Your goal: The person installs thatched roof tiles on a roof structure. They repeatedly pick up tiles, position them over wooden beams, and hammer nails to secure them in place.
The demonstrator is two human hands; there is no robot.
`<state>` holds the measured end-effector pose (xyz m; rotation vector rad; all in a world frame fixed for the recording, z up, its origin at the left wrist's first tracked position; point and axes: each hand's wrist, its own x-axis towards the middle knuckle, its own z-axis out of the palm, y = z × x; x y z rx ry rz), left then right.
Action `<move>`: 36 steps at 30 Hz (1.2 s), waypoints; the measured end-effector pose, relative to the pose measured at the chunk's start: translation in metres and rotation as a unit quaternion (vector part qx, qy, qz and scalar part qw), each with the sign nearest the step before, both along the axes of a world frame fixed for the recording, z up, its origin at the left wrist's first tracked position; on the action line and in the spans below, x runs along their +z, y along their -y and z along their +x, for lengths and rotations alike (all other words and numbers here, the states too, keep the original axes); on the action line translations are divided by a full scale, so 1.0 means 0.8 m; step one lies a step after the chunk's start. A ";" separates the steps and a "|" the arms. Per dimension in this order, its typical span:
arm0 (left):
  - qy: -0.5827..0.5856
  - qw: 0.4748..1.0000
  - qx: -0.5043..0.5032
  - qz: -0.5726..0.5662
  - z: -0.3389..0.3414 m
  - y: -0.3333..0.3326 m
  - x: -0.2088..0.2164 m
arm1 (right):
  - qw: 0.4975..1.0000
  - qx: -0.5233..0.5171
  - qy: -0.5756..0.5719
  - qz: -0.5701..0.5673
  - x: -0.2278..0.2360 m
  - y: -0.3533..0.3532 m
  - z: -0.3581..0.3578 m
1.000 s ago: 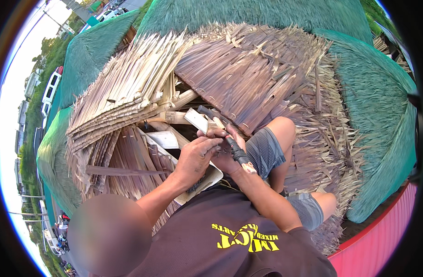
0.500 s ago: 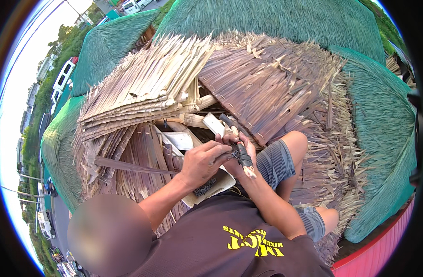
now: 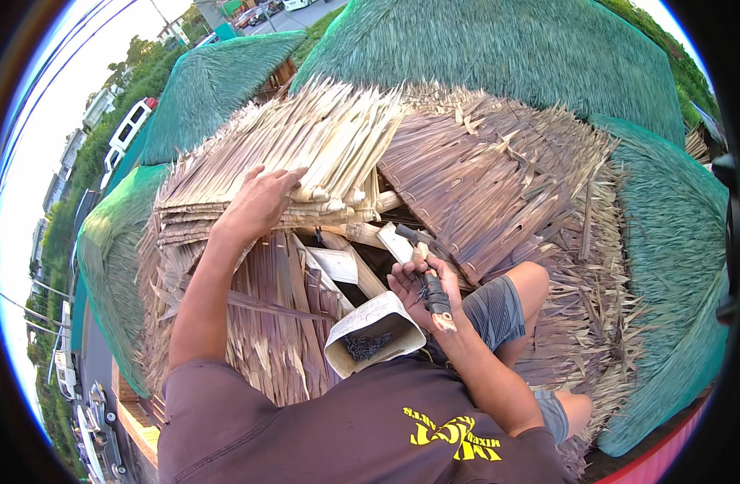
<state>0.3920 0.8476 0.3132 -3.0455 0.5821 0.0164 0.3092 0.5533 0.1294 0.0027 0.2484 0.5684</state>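
As the left hand (image 3: 259, 202), loosely open, moves away to the thatch stack (image 3: 330, 137), seemingly turning work there, the right hand (image 3: 417, 303) cradles a black-wrapped handle (image 3: 437, 297).

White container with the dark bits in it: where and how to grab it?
Pinch the white container by its upper-left rim, likely best from the left: its mouth faces the camera, leaving that edge exposed, while the right grip and black-wrapped tool crowd its upper-right side.

Single head-worn fisheye, close overhead, angled down: thatch (image 3: 301, 133) mid-frame, dark shirt (image 3: 321, 431) lower edge, sky (image 3: 33, 165) upper left.
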 end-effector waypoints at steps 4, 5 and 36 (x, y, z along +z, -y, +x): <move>0.042 0.997 -0.061 0.002 -0.005 -0.004 -0.009 | 1.000 0.004 0.018 -0.016 -0.007 0.004 -0.003; 0.113 0.989 -0.097 -0.018 -0.007 -0.008 -0.008 | 0.999 0.009 0.016 -0.042 -0.008 0.006 -0.003; -0.529 0.339 -0.114 -0.770 -0.119 0.909 -0.004 | 0.528 -0.734 -0.180 -0.387 0.085 0.417 -0.517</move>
